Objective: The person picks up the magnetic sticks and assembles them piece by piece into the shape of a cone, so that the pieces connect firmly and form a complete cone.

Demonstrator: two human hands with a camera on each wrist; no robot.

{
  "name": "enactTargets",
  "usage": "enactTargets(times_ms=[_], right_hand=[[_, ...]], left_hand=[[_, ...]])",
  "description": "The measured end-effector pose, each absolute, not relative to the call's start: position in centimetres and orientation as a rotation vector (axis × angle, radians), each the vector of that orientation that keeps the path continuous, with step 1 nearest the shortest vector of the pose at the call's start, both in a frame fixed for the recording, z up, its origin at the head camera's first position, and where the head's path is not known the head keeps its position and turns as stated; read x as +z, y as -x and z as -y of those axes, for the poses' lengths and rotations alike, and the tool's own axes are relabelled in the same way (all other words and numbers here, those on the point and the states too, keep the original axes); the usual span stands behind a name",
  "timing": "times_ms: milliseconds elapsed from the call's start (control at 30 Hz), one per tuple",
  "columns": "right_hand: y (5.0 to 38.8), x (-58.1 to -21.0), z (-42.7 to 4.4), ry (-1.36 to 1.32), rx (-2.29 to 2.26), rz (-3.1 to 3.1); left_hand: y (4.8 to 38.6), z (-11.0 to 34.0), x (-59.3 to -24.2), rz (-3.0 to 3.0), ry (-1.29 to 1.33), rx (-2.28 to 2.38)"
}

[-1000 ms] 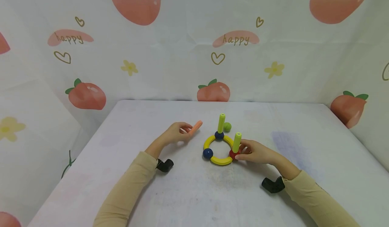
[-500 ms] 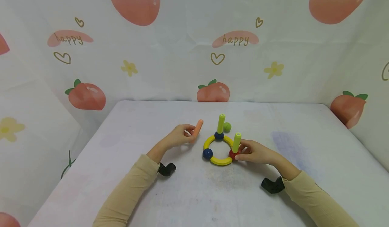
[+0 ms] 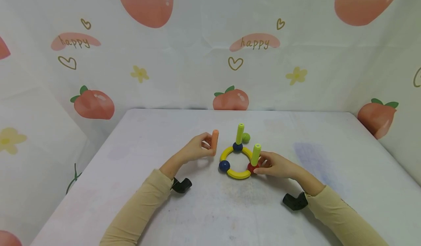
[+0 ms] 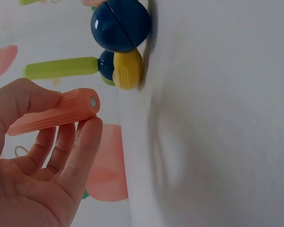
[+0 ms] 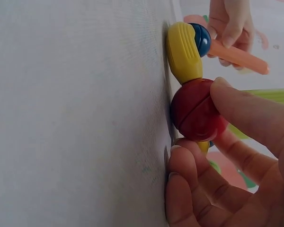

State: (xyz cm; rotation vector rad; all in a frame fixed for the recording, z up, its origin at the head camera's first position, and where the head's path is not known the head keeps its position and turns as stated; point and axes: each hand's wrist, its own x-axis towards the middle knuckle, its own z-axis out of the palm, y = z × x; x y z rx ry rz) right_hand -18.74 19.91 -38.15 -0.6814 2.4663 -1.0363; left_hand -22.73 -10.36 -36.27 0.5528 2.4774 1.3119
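Note:
My left hand (image 3: 197,148) pinches an orange magnetic rod (image 4: 61,111) between thumb and fingertips. The rod stands nearly upright above the table, with a round metal spot on its lower end. To its right lies a ring of yellow curved rods (image 3: 239,175) joined by balls. A blue ball (image 3: 224,166) at the ring's left has nothing on top. Another blue ball (image 3: 237,147) at the back bears an upright lime-green rod (image 3: 240,133). My right hand (image 3: 277,164) grips the red ball (image 5: 196,109), which carries a second lime-green rod (image 3: 256,154).
A light-green ball (image 3: 245,137) sits behind the ring, beside the back rod. Black curved pieces (image 3: 182,185) are attached at both wrists. The white table (image 3: 210,216) ends at a patterned cloth backdrop (image 3: 184,56).
The orange rod has turned from slanted to nearly upright, and my left hand has moved slightly right toward the ring. My right hand stays at the red ball.

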Motion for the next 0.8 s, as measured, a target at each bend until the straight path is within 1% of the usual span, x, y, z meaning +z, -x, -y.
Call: enactTargets(times_ms=[400,800], right_hand=[[18.7,-38.3,-19.7,0.672,-1.054,-2.463],[18.6,-38.2,-19.6,0.645,-1.042,-2.466]], left_hand=[[22.1,9.6,-35.8,-2.400,-0.549,1.384],[21.2,8.9,-35.7,-2.308,-0.714,1.443]])
